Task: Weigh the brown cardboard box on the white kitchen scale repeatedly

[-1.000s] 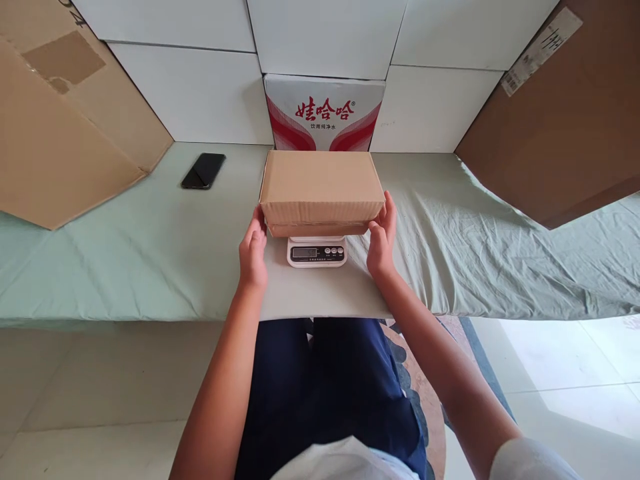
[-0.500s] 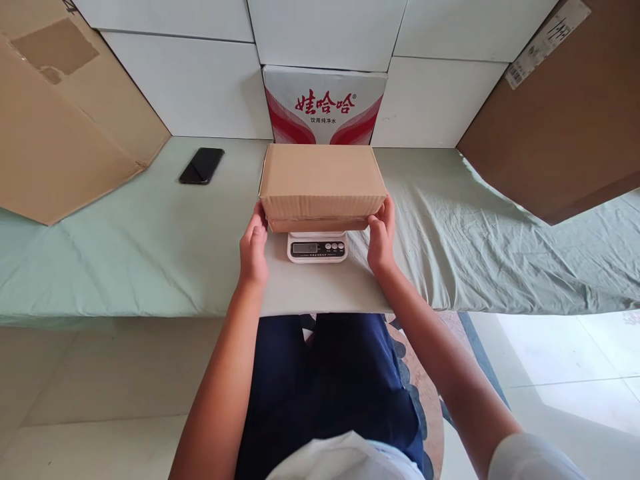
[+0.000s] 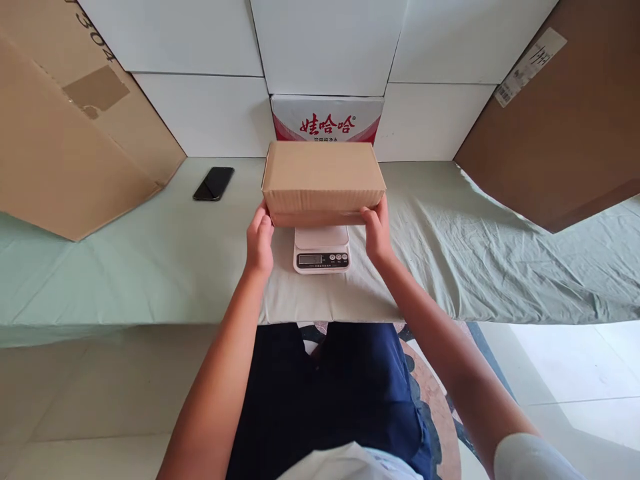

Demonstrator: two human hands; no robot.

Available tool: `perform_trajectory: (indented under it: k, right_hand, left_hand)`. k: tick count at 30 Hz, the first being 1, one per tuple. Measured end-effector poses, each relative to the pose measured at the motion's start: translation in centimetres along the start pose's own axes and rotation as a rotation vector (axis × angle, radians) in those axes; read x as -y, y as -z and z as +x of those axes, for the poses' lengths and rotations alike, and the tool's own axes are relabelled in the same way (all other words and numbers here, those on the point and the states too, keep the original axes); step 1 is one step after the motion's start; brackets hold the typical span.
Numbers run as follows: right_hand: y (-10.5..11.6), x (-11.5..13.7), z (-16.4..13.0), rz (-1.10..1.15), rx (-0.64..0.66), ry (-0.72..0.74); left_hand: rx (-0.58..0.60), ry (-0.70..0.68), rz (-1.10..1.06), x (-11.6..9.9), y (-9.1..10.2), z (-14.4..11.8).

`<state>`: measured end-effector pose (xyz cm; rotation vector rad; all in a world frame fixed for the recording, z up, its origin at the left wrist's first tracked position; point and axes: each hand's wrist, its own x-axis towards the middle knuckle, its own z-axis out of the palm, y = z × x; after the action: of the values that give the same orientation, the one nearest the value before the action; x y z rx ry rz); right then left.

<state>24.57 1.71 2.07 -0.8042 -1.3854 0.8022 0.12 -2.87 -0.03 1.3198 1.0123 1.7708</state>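
Note:
A closed brown cardboard box is held level between my two hands, over a white digital kitchen scale. My left hand grips the box's lower left corner, with the thumb at the near side. At the lower right corner my right hand is closed on it, thumb on the front face and the other fingers mostly hidden. Part of the scale's white platform shows below the box's front edge; the rest is covered by the box. The small display on the scale is too dim to read.
A black phone lies on the green cloth to the left. Behind the held box stands a white and red carton with Chinese lettering. Large cardboard sheets, a left one and a right one, flank the table.
The box has risen off the scale, baring more of its platform. Both hands have moved up with it, still gripping its lower corners. The camera view has tilted slightly upward.

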Motion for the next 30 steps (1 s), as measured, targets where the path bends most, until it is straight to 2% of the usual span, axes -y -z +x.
perform_trajectory:
  k: [3, 6, 10, 14, 17, 19, 23, 26, 30]
  right_hand:
    - [-1.0, -2.1, 4.0, 0.03, -0.008, 0.086]
    - [-1.9, -5.3, 6.9, 0.046, -0.016, 0.11]
    - [-2.3, -8.8, 7.7, 0.019, -0.043, 0.048]
    - [-1.9, -10.0, 7.4, 0.017, -0.022, 0.003]
    - [-1.6, -10.5, 7.6, -0.001, 0.013, -0.035]
    - [-1.1, -11.2, 8.0, -0.017, -0.012, -0.04]
    - [0.9, -12.8, 8.7, -0.068, -0.196, -0.034]
    - [2.4, -13.6, 9.0, -0.011, -0.283, -0.125]
    - [3.0, -13.9, 9.0, 0.056, -0.272, -0.245]
  left_hand:
    - [-0.008, -0.034, -0.001, 0.9, 0.0, 4.7]
    - [-0.046, 0.036, 0.01, 3.5, -0.2, 8.3]
    - [-0.104, 0.139, -0.026, 7.4, -0.3, 9.3]
    - [-0.111, 0.201, -0.029, 9.5, -0.2, 9.1]
    - [-0.081, 0.236, -0.016, 10.0, 0.2, 9.5]
    - [-0.087, 0.217, 0.011, 9.9, 0.9, 10.0]
    - [-0.237, 0.168, 0.073, 9.1, 3.2, 10.8]
    - [-0.278, 0.21, 0.058, 8.3, 4.6, 11.0]
    - [-0.267, 0.248, 0.05, 8.1, 4.2, 10.7]
